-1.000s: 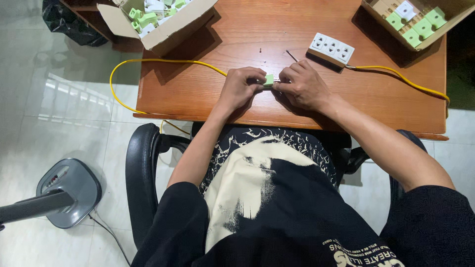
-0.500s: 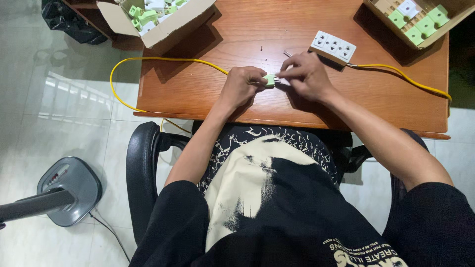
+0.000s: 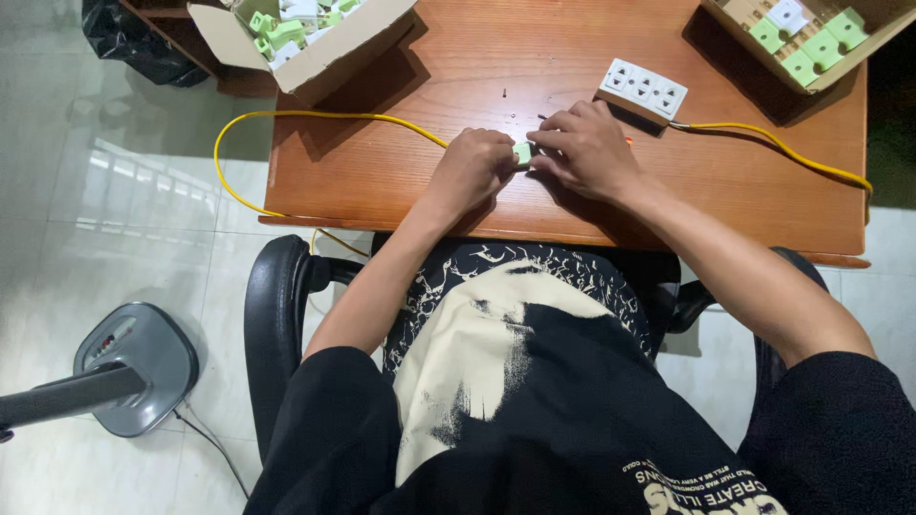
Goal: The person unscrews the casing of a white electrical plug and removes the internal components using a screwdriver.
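**Small green plug part being worked on between both hands**

The left hand and the right hand are meeting at the front-middle of the wooden tabletop, both closing around a small pale-green plastic piece. Fingers of each hand are pinching it from its own side; the piece is mostly hidden, so its exact shape I cannot tell. It seems to be joined w/ the yellow cable, which is looping off the left edge of the tabletop.

How far: judging from the layout, assembly of this piece is still going on. A tiny dark screw is lying loose on the wood, apart from the hands, so prob. some fastening is left. A white multi-socket block w/ its own yellow cable is sitting just behind the right hand, looking finished.

Materials: glossy reddish wood, smooth hard plastic, rubbery cable. Two cardboard boxes, left one and right one, are holding more green & white parts.
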